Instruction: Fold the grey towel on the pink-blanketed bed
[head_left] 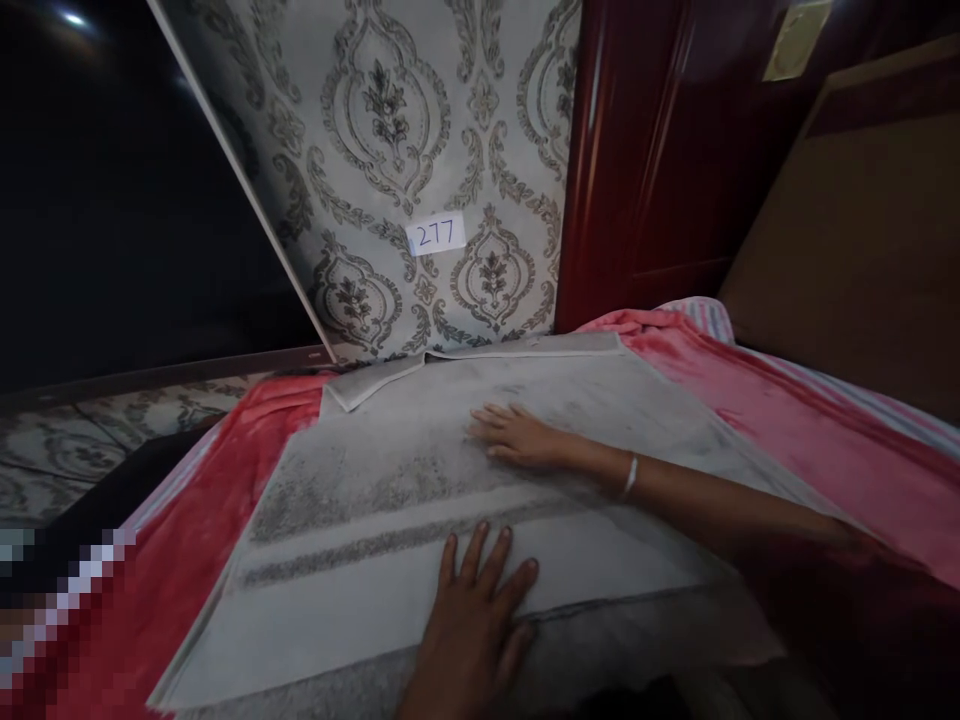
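Observation:
A large grey cloth, towel-like, with darker speckled bands, is spread over a red blanket. Its far edge is turned over at the left corner and along the back. My left hand lies flat on the near part, fingers spread and pointing away from me. Further off, my right hand rests palm down near the middle of the cloth, its fingers stretched to the left. A white band circles the right wrist. Neither hand grips anything.
A dark television screen stands at the left. Patterned wallpaper with a paper label reading 277 is behind the cloth. A dark red wooden panel and a brown board rise at the right.

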